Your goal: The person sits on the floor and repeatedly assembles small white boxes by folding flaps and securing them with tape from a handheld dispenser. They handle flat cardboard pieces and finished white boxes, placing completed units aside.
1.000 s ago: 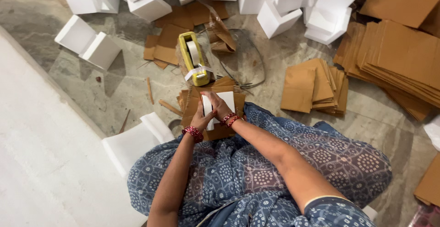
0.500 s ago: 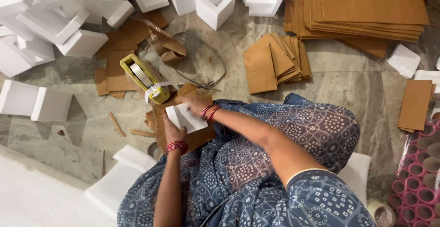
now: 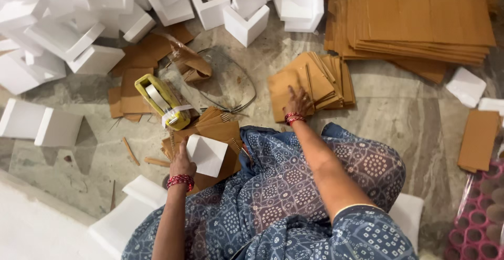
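Plainly, the right hand lies with fingers spread on the small fanned stack of brown cardboard sheets on the floor, ahead and right of the lap; its grip seems open. The left hand pinches the white foam block over the lap.

yellow tape dispenser, white foam boxes, large flat cardboard stack, pink tray
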